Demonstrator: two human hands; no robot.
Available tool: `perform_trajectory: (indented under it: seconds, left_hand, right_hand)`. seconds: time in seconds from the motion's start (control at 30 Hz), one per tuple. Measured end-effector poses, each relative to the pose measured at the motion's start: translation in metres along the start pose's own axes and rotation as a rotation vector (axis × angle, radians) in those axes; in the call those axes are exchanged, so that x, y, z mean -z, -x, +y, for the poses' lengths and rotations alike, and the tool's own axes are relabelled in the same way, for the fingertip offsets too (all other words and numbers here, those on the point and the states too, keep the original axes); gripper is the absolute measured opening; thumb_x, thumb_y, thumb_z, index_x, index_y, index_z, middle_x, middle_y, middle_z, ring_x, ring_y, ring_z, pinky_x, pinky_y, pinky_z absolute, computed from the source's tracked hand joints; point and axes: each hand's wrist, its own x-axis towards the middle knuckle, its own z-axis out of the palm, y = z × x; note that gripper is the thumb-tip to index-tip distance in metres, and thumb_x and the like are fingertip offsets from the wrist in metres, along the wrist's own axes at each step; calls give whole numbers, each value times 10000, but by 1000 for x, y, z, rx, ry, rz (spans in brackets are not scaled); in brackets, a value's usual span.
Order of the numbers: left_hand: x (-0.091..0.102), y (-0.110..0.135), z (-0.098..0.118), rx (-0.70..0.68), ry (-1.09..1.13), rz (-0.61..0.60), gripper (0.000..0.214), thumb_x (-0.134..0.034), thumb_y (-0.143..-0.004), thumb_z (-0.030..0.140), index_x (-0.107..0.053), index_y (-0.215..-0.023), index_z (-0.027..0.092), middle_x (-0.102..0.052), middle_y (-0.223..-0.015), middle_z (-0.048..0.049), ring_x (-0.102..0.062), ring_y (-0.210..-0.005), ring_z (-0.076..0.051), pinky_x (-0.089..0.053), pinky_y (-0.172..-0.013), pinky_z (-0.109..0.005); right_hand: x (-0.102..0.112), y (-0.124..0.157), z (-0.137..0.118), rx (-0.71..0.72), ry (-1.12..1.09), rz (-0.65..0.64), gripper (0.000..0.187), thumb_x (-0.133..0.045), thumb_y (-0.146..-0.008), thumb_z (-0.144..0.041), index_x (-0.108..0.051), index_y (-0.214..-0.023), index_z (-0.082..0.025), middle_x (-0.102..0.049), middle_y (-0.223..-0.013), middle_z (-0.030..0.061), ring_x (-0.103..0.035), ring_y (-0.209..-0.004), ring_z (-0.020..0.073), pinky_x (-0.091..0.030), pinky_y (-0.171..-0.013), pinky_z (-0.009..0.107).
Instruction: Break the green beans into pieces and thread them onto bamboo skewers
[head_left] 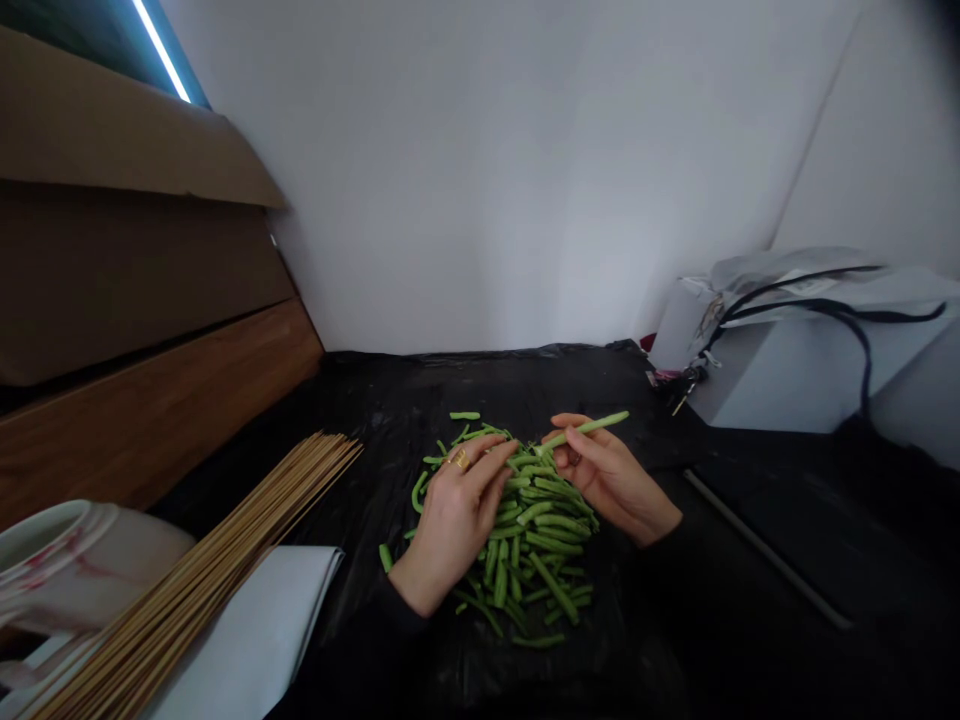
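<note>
A loose pile of cut green beans (551,520) lies on black plastic sheeting in front of me. My right hand (600,475), at the pile's right edge, pinches one pale green bean (592,425) between thumb and fingers; its far end points up and to the right. Over the left side of the pile is my left hand (465,505), with a gold ring on one finger. Its fingers are bent together, their tips close to the near end of the held bean. The thumb is hidden, and whatever the tips hold cannot be made out.
At left are a bundle of thin wooden sticks (225,570), folded white paper (255,630) and a pale mug (90,560). A cardboard box (127,270) rises behind them. A white box (795,370) with black straps stands right; a thin bar (765,545) lies nearer.
</note>
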Motion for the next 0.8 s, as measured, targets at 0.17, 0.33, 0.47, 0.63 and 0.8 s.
perform_trajectory:
  seconds: [0.17, 0.33, 0.47, 0.63, 0.8]
  left_hand:
    - [5, -2, 7, -2, 60, 89, 280, -662, -860, 192, -672, -1139, 215, -674, -1022, -71, -638, -952, -196, -529, -843, -343]
    - [4, -3, 9, -110, 76, 71, 148, -666, -848, 123, -707, -967, 200, -695, -856, -27, -617, -820, -159, -499, -766, -304]
    - [4, -1, 11, -120, 65, 9, 127, -639, -864, 119, -694, -954, 189, -685, -866, -34, -609, -823, -162, -484, -776, -311]
    - [6, -1, 16, -149, 70, -187, 119, -562, -909, 133, -668, -935, 183, -681, -883, -38, -599, -825, -172, -474, -764, -311]
    - [6, -2, 21, -189, 67, -291, 146, -523, -927, 141, -660, -943, 188, -691, -916, -42, -603, -869, -192, -471, -791, -325]
  right_hand:
    - [-6, 6, 3, 1, 76, -81, 214, -731, -802, -299, -666, -984, -207, -691, -858, 7, -576, -637, 85, -458, -590, 226]
    - [-10, 7, 5, 3, 111, -78, 245, -752, -779, -305, -655, -979, -202, -700, -849, 17, -591, -624, 88, -454, -572, 220]
    - [-11, 7, 7, 4, 81, -26, 218, -769, -764, -297, -652, -920, -201, -709, -824, 12, -594, -618, 78, -463, -588, 206]
    - [-10, 7, 11, 20, 234, -47, 202, -739, -789, -348, -684, -899, -189, -677, -742, -9, -521, -523, 60, -398, -504, 194]
    - [-6, 8, 9, -11, 472, -141, 275, -686, -828, -391, -721, -998, -177, -578, -617, -35, -455, -515, 72, -350, -503, 214]
